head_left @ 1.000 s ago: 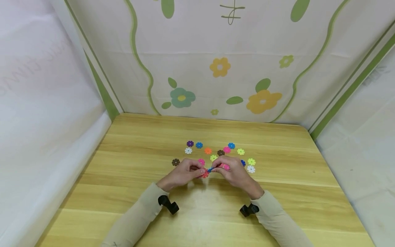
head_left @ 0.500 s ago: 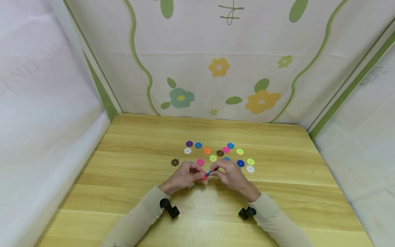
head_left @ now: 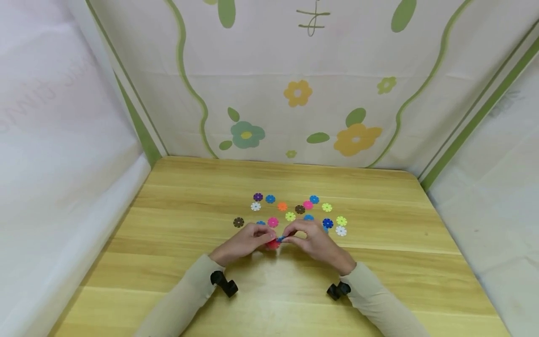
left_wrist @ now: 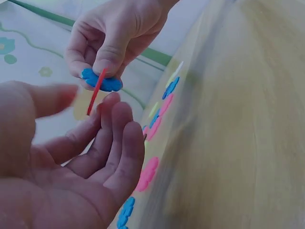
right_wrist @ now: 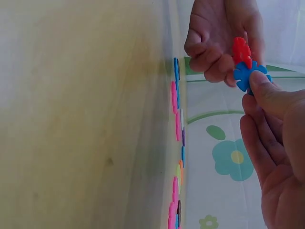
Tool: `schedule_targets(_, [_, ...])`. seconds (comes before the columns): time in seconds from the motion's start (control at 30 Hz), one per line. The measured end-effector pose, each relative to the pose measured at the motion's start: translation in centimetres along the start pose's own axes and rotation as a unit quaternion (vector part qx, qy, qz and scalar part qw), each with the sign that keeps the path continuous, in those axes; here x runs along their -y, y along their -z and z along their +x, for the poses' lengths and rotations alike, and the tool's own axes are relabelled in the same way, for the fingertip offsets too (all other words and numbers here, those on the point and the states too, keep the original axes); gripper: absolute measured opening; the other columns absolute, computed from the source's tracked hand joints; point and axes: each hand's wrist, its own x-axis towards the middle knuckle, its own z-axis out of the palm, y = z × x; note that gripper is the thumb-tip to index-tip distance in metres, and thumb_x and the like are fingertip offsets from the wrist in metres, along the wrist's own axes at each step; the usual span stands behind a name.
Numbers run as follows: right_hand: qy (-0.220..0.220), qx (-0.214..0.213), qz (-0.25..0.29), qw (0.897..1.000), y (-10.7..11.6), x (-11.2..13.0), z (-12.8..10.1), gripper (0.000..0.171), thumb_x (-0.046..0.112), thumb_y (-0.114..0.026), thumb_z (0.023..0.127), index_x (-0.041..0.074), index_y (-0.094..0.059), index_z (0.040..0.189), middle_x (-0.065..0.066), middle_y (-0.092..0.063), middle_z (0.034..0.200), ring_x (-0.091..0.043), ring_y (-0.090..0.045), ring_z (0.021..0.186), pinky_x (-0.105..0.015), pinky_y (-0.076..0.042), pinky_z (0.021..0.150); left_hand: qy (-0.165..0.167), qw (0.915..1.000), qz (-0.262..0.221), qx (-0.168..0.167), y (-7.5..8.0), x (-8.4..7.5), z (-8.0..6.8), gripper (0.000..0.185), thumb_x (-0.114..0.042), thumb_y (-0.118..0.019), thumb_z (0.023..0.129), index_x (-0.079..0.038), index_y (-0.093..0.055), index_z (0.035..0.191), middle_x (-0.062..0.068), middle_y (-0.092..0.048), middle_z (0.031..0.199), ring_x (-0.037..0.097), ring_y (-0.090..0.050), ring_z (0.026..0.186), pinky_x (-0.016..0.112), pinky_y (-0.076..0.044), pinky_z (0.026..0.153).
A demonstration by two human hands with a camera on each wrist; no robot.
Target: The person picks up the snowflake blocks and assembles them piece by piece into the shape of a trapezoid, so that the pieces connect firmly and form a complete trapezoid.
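My right hand (head_left: 316, 241) pinches a blue snowflake building disc (left_wrist: 110, 85) between thumb and fingers. Slotted across it at an angle is a red snowflake disc (right_wrist: 241, 51), so the two form one joined piece. In the left wrist view my left hand (left_wrist: 90, 183) lies beside this piece, its thumb lifted away and blurred. The left fingers are loosely extended, their tips close to the red disc's lower edge. From the head view, the joined discs sit between both hands, above the wooden table (head_left: 278, 299).
Loose snowflake discs lie beyond the hands, among them purple (head_left: 258, 197), orange (head_left: 282, 206), pink (head_left: 273, 222) and brown (head_left: 238, 222) ones. White discs (head_left: 341, 231) rest at both sides of the group. A flowered fabric wall (head_left: 269, 103) rises behind the table.
Both hands have shifted slightly left and toward the body with the discs. The left fingers pinched the red disc earlier; now the thumb is off it, while the right hand keeps its grip on the blue one.
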Motion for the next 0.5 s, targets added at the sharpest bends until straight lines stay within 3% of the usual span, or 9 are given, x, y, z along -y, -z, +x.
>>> schedule_targets(0.3, [-0.005, 0.023, 0.009, 1.000, -0.50, 0.27, -0.14, 0.015, 0.005, -0.079, 0.093, 0.015, -0.079, 0.104, 0.002, -0.080, 0.102, -0.012, -0.075, 0.095, -0.028, -0.063, 0.084, -0.012, 0.9979, -0.024, 0.059, -0.14, 0.59, 0.01, 0.038, -0.033, -0.056, 0.111, -0.001, -0.073, 0.124, 0.019, -0.072, 0.119, 0.016, -0.067, 0.103, 0.028, -0.058, 0.095])
schedule_targets(0.5, [-0.016, 0.059, -0.019, 0.998, -0.01, 0.50, 0.34, 0.016, 0.010, -0.080, 0.094, 0.012, -0.078, 0.110, 0.001, -0.080, 0.108, -0.011, -0.075, 0.098, -0.032, -0.063, 0.087, 0.019, 0.9989, -0.024, 0.034, 0.46, 0.74, -0.77, 0.035, -0.038, -0.062, 0.108, -0.010, -0.074, 0.125, 0.012, -0.074, 0.120, 0.016, -0.069, 0.105, 0.028, -0.057, 0.095])
